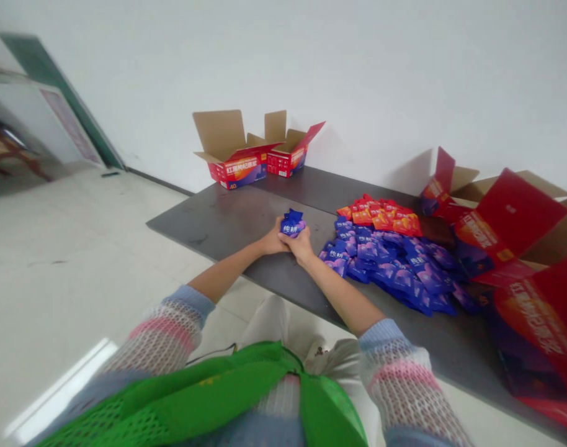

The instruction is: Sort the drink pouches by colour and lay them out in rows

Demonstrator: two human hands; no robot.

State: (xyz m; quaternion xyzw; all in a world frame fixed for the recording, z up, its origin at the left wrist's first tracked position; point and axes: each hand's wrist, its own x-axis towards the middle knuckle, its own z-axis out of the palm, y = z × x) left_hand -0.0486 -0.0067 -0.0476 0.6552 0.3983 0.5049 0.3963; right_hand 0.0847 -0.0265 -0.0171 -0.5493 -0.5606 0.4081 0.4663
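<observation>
Both hands meet above the dark table (209,217), wrapped round a small bunch of purple-blue pouches (292,225) with white lettering. My left hand (274,241) closes on the bunch from the left side. From the right, my right hand (301,244) grips it too, its fingers near the left hand's. How many pouches are in the bunch I cannot make out. Just right of my right hand spreads a heap of loose purple pouches (395,267). Behind that heap lies a smaller pile of red-orange pouches (381,214).
Two open red cartons, one at the back left (241,171) and another beside it (286,162), stand against the white wall. Several larger open red cartons (511,223) crowd the table's right end. The table's front edge runs close to my legs.
</observation>
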